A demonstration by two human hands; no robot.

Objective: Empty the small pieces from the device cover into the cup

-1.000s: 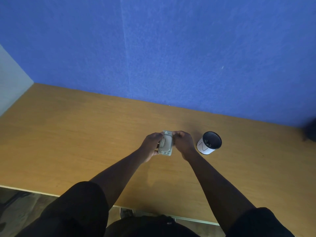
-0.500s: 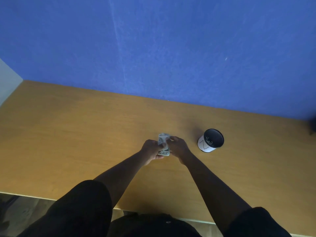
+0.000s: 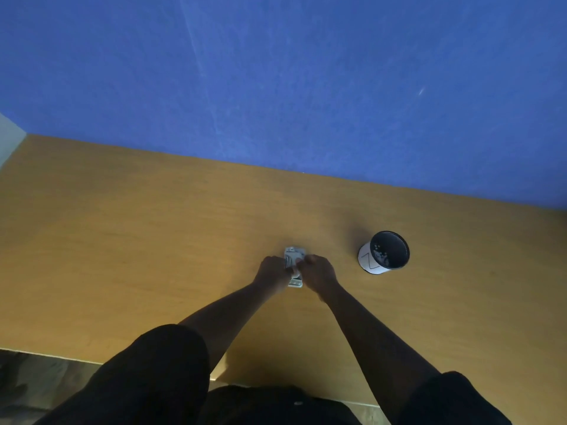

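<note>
The device cover (image 3: 294, 261), a small pale rectangular piece, lies between the two hands near the middle of the wooden bench (image 3: 122, 240). The left hand (image 3: 274, 273) grips its left edge and the right hand (image 3: 316, 273) its right edge, fingers curled together over its middle; it seems to rest on the bench, though the view is too dim to be sure. The white cup (image 3: 383, 253), dark inside with pale specks, stands upright well right of the right hand.
</note>
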